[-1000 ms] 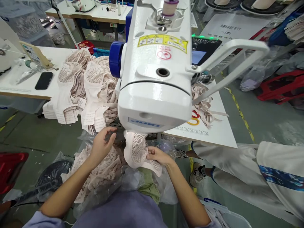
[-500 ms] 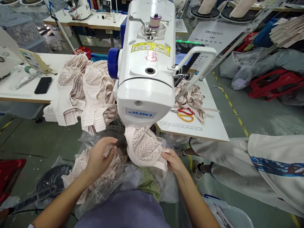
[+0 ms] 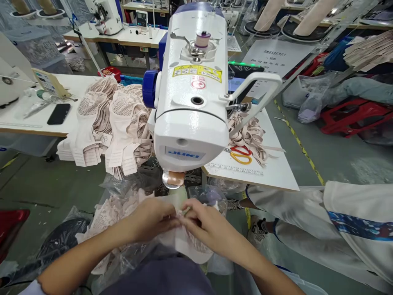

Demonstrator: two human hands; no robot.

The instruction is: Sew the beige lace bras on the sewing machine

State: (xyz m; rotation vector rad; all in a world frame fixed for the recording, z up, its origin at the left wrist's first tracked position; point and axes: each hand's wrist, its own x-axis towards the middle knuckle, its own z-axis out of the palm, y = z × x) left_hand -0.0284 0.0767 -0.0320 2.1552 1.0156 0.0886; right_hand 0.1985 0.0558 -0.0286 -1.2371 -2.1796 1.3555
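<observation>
A beige lace bra (image 3: 195,248) hangs between my two hands, just below and in front of the white sewing machine (image 3: 192,123). My left hand (image 3: 156,219) pinches its edge from the left, and my right hand (image 3: 201,221) grips it from the right, fingertips nearly meeting. Much of the bra is hidden behind my fingers and blurred. The machine's metal end (image 3: 174,179) shows above my hands with no fabric on it. Left of my left hand lies a heap of beige lace pieces (image 3: 113,213) in clear plastic.
Stacked beige bras (image 3: 123,127) lie on the left table beside a black phone (image 3: 59,114). Scissors (image 3: 241,155) and a pile of beige straps (image 3: 248,133) are on the right table. Another person's legs (image 3: 285,217) extend in from the right.
The bra has come away from the machine and down toward my body. My left hand, empty before, has moved right and taken hold of it beside my right hand.
</observation>
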